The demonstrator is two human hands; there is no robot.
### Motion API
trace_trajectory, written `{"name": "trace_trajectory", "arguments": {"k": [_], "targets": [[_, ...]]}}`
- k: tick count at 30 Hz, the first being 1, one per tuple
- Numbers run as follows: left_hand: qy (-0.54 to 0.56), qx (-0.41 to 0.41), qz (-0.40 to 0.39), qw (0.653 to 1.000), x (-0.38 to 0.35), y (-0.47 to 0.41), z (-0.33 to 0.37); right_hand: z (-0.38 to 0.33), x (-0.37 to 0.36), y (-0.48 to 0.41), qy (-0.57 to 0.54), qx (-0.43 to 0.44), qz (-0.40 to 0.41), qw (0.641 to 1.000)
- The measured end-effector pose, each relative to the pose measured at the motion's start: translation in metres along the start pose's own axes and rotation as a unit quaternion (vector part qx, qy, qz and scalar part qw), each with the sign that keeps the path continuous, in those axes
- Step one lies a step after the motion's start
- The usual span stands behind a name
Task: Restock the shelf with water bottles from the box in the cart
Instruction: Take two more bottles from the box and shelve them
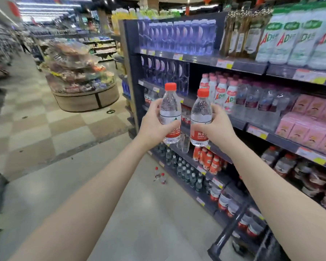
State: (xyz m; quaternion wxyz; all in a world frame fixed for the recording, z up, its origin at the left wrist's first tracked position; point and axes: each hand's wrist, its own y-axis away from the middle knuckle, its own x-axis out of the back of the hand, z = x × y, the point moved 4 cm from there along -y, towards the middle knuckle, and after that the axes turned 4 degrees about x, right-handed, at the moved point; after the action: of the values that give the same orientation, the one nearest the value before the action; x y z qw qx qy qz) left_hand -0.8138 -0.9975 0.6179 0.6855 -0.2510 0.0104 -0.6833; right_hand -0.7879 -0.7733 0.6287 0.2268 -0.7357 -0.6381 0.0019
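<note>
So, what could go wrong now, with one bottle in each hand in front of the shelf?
1. Both hands are full: the left hand and right hand each grip a water bottle, so neither is free to steady the crowded shelf; neighbouring bottles might tip.
2. Two small bottles stand on the floor near the shelf base; a step could kick them.

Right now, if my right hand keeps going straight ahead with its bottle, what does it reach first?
Probably the pink-capped AD drink bottles on the shelf just beyond the right hand and its water bottle, though depth is hard to judge.
</note>
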Motion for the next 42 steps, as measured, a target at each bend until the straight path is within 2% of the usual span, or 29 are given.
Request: {"name": "trace_trajectory", "arguments": {"k": [6,13,21,26,35,42], "targets": [[0.0,0.009,0.033,0.999,0.032,-0.094,-0.062,0.022,-0.055,-0.096,0.003,0.009,-0.01,1.0],[-0.049,0.019,0.047,0.998,0.031,-0.2,-0.131,0.059,-0.089,-0.205,0.017,0.007,-0.002,1.0],[-0.04,0.013,-0.025,0.999,0.016,-0.301,-0.192,0.109,-0.117,-0.287,0.044,-0.02,0.016,0.999],[-0.006,-0.016,-0.105,0.994,0.003,-0.368,-0.24,0.152,-0.145,-0.323,0.071,-0.073,0.076,0.992],[0.054,-0.051,-0.273,0.959,-0.044,-0.448,-0.312,0.205,-0.19,-0.352,0.109,-0.157,0.238,0.952],[0.091,-0.038,-0.345,0.933,-0.105,-0.463,-0.361,0.266,-0.189,-0.337,0.111,-0.217,0.273,0.931]]}}
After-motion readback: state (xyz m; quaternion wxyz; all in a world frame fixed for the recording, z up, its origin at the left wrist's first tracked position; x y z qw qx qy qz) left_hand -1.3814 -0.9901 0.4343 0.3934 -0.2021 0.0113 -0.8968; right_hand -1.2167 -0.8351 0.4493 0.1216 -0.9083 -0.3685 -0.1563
